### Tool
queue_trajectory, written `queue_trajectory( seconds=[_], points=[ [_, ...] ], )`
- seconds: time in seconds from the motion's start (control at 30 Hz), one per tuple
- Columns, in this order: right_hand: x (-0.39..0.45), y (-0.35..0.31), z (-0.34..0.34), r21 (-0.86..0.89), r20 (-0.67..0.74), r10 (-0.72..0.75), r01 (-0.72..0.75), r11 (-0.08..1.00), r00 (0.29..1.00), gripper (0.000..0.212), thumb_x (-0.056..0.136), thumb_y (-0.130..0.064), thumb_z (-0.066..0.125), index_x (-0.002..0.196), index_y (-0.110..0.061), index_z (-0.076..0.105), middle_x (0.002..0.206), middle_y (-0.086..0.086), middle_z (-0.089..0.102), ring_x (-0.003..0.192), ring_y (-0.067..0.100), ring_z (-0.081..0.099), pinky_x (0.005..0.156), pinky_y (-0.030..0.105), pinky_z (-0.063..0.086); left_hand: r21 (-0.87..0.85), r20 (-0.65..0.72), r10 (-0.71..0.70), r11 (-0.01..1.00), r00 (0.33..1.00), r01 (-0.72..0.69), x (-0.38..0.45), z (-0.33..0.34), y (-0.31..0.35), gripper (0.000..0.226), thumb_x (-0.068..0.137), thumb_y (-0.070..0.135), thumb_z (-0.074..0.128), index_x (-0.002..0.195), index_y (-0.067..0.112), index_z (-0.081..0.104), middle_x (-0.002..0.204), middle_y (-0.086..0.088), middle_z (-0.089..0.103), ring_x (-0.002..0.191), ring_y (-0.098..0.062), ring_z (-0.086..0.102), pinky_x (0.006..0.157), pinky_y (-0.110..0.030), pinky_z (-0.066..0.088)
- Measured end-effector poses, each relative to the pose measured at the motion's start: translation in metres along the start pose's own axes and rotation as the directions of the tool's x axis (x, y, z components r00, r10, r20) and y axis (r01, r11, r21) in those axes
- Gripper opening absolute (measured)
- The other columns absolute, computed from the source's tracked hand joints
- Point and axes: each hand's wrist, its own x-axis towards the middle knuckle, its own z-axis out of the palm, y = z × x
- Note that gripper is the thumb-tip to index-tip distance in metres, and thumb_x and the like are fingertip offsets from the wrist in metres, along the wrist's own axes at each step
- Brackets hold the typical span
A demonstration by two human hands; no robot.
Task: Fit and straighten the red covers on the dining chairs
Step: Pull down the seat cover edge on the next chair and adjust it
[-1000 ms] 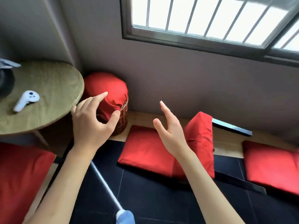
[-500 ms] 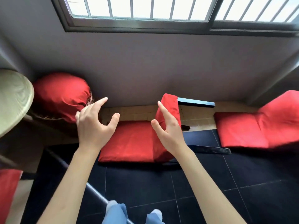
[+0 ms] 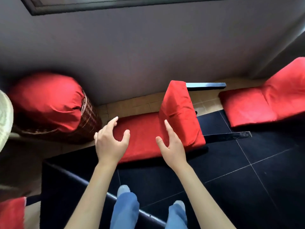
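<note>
A low chair in front of me wears a red cover: its flat seat (image 3: 145, 138) runs left to right and its backrest (image 3: 179, 111) rises at the right end. My left hand (image 3: 110, 139) hovers over the seat's left end with fingers spread and holds nothing. My right hand (image 3: 171, 144) hangs open over the seat just in front of the backrest, also empty. The chair's dark frame (image 3: 206, 84) sticks out behind the backrest.
A second red-covered chair (image 3: 264, 103) lies at the right. A wicker basket (image 3: 89, 116) topped with red cloth (image 3: 47, 100) stands at the left against the grey wall. A round table's edge (image 3: 5, 116) shows far left. Dark tiled floor (image 3: 247, 179) and my blue-trousered legs are below.
The view has swung right and tipped down, so the window has nearly left the frame. Both hands have dropped closer over the red seat, still spread and empty.
</note>
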Motion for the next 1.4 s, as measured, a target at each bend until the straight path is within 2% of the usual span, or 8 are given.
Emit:
queue_trajectory(
  seconds=[0.27,0.43,0.63,0.9,1.1,1.27,1.33,1.4],
  points=[
    [0.039,0.072,0.105,-0.042,-0.043,0.186,-0.187,0.981,0.982,0.068,0.094,-0.045,0.051,0.151,-0.041,0.013,0.152,-0.005,0.036,0.136,0.015,0.036,0.102,0.031,0.033,0.072,0.136,-0.096,0.994,0.986,0.087,0.024,0.088,-0.104,0.054,0.081,0.029,0.071,0.131,0.017,0.056,0.116,-0.005,0.066,0.111,-0.025,0.059,0.104,-0.051,0.037],
    [0.067,0.146,0.174,-0.089,0.008,0.289,-0.287,0.954,0.957,0.074,0.095,-0.046,0.049,0.149,-0.048,-0.001,0.151,-0.004,0.035,0.132,0.017,0.04,0.1,0.042,0.042,0.144,0.163,-0.275,0.957,0.948,0.253,0.024,0.17,-0.173,0.057,0.083,0.034,0.067,0.137,0.022,0.051,0.122,-0.003,0.063,0.116,-0.024,0.055,0.106,-0.046,0.036],
    [0.093,0.256,0.262,-0.194,0.117,0.404,-0.378,0.905,0.907,0.074,0.095,-0.046,0.047,0.148,-0.05,-0.005,0.148,-0.003,0.038,0.128,0.018,0.044,0.097,0.043,0.043,0.235,0.168,-0.446,0.884,0.879,0.403,0.006,0.274,-0.272,0.06,0.085,0.036,0.065,0.14,0.023,0.046,0.123,-0.004,0.062,0.116,-0.025,0.055,0.104,-0.043,0.036],
    [0.134,0.385,0.364,-0.235,0.044,0.58,-0.556,0.798,0.814,0.072,0.096,-0.049,0.042,0.149,-0.046,-0.007,0.133,0.009,0.045,0.109,0.025,0.053,0.083,0.041,0.048,0.343,0.228,-0.702,0.706,0.675,0.619,-0.026,0.403,-0.388,0.074,0.087,0.046,0.058,0.15,0.028,0.021,0.132,-0.011,0.052,0.119,-0.031,0.05,0.097,-0.047,0.04],
    [0.158,0.44,0.415,-0.115,-0.129,0.724,-0.735,0.668,0.678,0.076,0.094,-0.056,0.041,0.145,-0.052,-0.015,0.144,0.022,0.031,0.105,0.036,0.054,0.077,0.037,0.037,0.107,0.16,-0.884,0.459,0.44,0.882,-0.025,0.478,-0.429,0.085,0.087,0.051,0.057,0.152,0.032,0.005,0.137,-0.017,0.047,0.122,-0.035,0.048,0.094,-0.043,0.04],
    [0.176,0.46,0.439,-0.002,-0.198,0.794,-0.81,0.586,0.575,0.082,0.093,-0.058,0.041,0.141,-0.053,-0.025,0.155,0.03,-0.008,0.108,0.046,0.055,0.09,0.043,0.044,0.008,0.117,-0.92,0.378,0.375,0.926,-0.015,0.514,-0.448,0.095,0.086,0.055,0.057,0.152,0.034,-0.008,0.138,-0.02,0.045,0.122,-0.036,0.048,0.088,-0.04,0.038],
    [0.18,0.465,0.447,0.086,-0.237,0.815,-0.824,0.56,0.529,0.084,0.092,-0.06,0.041,0.138,-0.054,-0.028,0.155,0.029,-0.015,0.104,0.046,0.056,0.087,0.04,0.043,-0.007,0.107,-0.932,0.346,0.345,0.938,-0.014,0.525,-0.453,0.098,0.085,0.059,0.056,0.151,0.035,-0.014,0.138,-0.021,0.043,0.118,-0.036,0.049,0.082,-0.037,0.034],
    [0.184,0.47,0.453,0.188,-0.28,0.827,-0.817,0.545,0.487,0.088,0.089,-0.064,0.043,0.137,-0.054,-0.029,0.155,0.027,-0.016,0.102,0.045,0.058,0.082,0.035,0.041,-0.038,0.076,-0.942,0.325,0.327,0.945,-0.014,0.533,-0.455,0.102,0.084,0.062,0.055,0.15,0.033,-0.018,0.141,-0.022,0.039,0.118,-0.038,0.049,0.088,-0.04,0.038]
  ],
)
